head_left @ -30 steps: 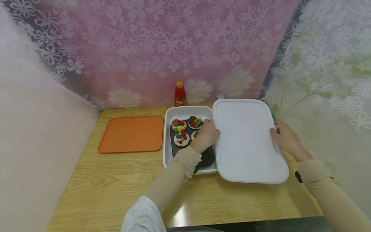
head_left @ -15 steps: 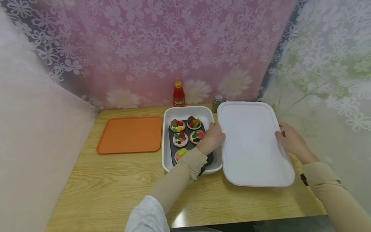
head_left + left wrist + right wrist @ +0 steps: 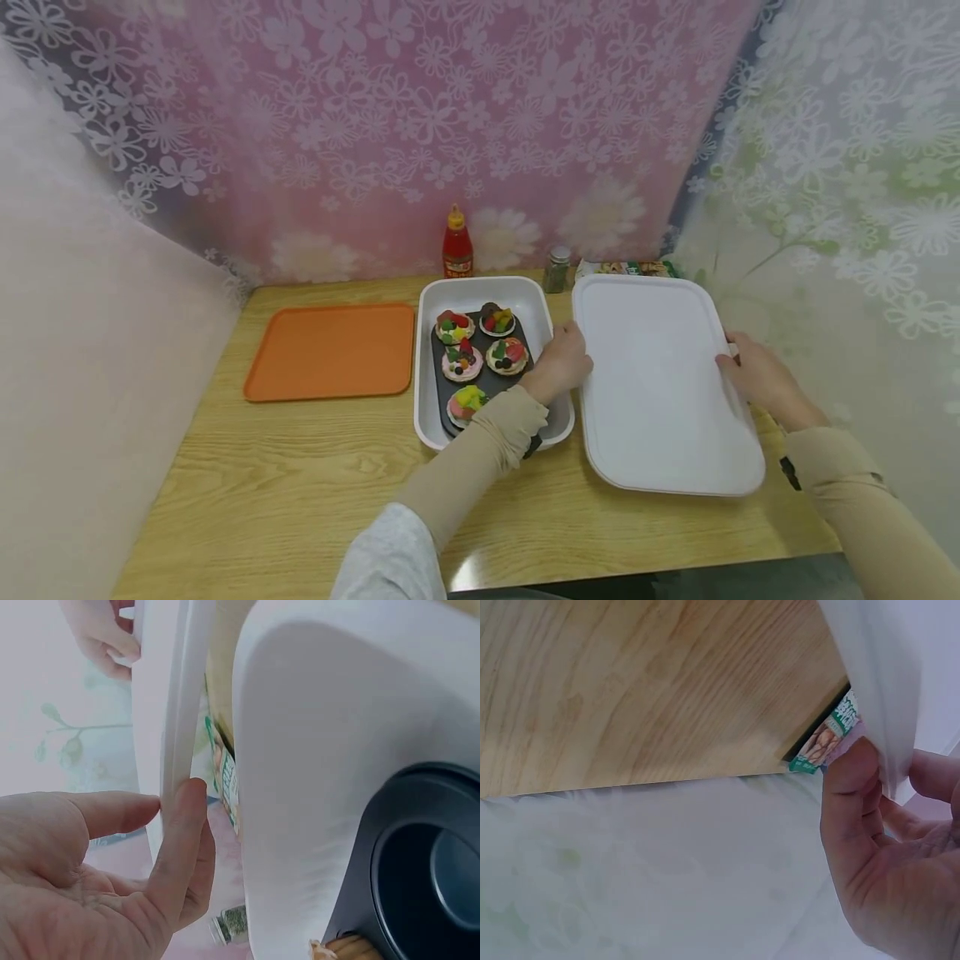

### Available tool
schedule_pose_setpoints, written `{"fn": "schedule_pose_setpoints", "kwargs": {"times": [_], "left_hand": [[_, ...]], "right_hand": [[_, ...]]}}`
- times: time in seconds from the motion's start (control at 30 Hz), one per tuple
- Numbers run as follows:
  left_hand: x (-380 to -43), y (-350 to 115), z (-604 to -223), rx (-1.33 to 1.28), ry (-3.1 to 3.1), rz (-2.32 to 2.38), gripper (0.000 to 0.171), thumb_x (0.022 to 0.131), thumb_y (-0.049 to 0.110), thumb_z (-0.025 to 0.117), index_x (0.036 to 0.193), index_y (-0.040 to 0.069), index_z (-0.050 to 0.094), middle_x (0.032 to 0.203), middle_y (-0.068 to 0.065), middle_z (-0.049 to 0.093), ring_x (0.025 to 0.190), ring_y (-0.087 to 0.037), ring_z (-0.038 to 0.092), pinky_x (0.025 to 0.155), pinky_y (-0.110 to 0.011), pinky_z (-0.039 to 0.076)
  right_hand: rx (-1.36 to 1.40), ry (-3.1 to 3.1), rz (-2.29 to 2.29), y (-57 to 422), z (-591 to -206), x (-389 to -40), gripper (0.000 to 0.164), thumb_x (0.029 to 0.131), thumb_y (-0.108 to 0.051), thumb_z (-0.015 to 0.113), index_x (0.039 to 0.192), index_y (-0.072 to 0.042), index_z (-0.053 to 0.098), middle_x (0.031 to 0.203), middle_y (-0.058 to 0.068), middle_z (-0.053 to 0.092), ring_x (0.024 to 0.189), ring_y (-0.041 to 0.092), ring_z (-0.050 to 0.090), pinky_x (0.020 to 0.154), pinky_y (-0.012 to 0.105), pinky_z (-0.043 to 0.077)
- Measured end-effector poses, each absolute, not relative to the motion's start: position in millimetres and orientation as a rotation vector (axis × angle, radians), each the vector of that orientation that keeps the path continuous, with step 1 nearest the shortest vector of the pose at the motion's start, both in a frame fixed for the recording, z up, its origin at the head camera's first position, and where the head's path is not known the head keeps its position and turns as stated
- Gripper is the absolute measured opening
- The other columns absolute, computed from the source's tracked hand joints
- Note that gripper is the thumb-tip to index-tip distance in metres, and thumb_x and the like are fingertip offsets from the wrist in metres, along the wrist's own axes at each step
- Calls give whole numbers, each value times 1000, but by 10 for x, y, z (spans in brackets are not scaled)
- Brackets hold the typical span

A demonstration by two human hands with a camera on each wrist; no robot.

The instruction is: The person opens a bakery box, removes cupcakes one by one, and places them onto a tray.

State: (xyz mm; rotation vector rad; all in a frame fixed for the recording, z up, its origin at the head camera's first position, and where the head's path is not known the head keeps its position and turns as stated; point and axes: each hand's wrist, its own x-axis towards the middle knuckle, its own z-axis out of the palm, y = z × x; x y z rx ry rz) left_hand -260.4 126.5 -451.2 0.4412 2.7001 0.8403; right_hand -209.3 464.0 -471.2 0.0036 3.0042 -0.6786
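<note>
Both hands hold a large white lid (image 3: 667,387) by its two long sides, raised over the right part of the table. My left hand (image 3: 566,360) pinches its left edge between thumb and fingers, as the left wrist view shows close up. On the opposite edge my right hand (image 3: 767,379) has its thumb on one face and its fingers (image 3: 853,776) on the other. Beside the lid stands an uncovered white bin (image 3: 424,367). In it lies a dark muffin pan (image 3: 358,877) with several fruit tarts (image 3: 507,356); my left forearm hides its near right part.
An orange tray (image 3: 330,350) lies on the wooden table (image 3: 300,475), left of the bin. Along the back stand a red sauce bottle (image 3: 457,247) and a small spice jar (image 3: 557,270). A printed food packet (image 3: 630,268) lies behind the lid. Curtains hang around.
The lid has moved right and toward the person, away from the bin, with both hands still holding it. More tarts, the spice jar and the packet have come into view.
</note>
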Motion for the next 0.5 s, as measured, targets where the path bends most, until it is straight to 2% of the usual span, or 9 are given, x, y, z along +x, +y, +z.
{"fn": "schedule_pose_setpoints", "kwargs": {"times": [0.2, 0.3, 0.43, 0.5], "left_hand": [[-2581, 1381, -4586, 418, 2702, 794, 64, 104, 17, 56, 159, -2, 30, 152, -18, 47, 113, -26, 64, 94, -33, 55], [-2558, 1411, -4607, 426, 2664, 794, 72, 103, 16, 57, 163, -3, 23, 159, -19, 40, 113, -26, 63, 93, -32, 56], [-2517, 1444, -4601, 414, 2593, 820, 81, 102, 22, 58, 166, -3, 15, 169, -20, 27, 130, -28, 59, 106, -31, 52], [-2493, 1465, -4594, 391, 2567, 836, 84, 103, 28, 60, 167, -1, 14, 170, -20, 26, 136, -28, 56, 111, -32, 50]], "right_hand": [[23, 3001, -625, 4727, -4788, -2080, 61, 113, -26, 42, 153, 18, 28, 125, 45, 58, 103, 53, 66, 73, 51, 59], [23, 2995, -610, 4754, -4816, -2068, 60, 113, -24, 43, 152, 19, 27, 125, 46, 58, 104, 55, 65, 73, 53, 59], [41, 2973, -620, 4775, -4848, -2042, 60, 113, -23, 43, 152, 19, 27, 127, 47, 56, 105, 56, 64, 71, 51, 60], [51, 2967, -632, 4779, -4863, -2034, 60, 113, -23, 43, 152, 19, 26, 128, 47, 56, 106, 56, 64, 72, 50, 60]]}}
